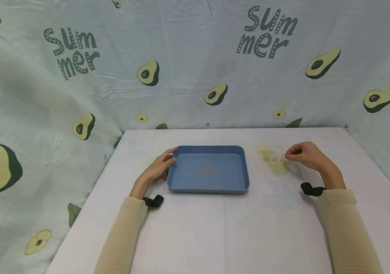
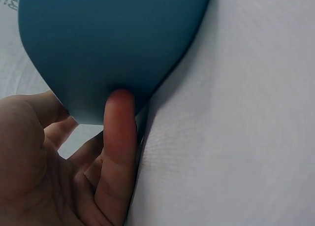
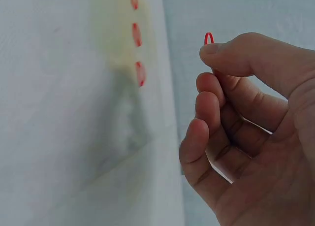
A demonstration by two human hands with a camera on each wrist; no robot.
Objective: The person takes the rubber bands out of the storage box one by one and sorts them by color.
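A blue rectangular tray (image 1: 212, 179) lies on the white table, with a faint mark on its floor. My left hand (image 1: 155, 167) grips its left side near the far corner; in the left wrist view a finger (image 2: 120, 132) presses against the tray's outer wall (image 2: 108, 48). To the right of the tray, my right hand (image 1: 308, 155) is raised a little over the table. Between its thumb and forefinger it pinches a small thin red ring (image 3: 208, 37). Three similar red rings (image 3: 136, 34) lie in a row on the tabletop beside this hand.
The white tabletop (image 1: 198, 236) has a yellowish stain (image 1: 277, 167) around the rings. A cloth (image 1: 181, 45) printed with avocados and lettering hangs behind and beside the table. Each wrist wears a black camera, one of them (image 1: 313, 189) on the right.
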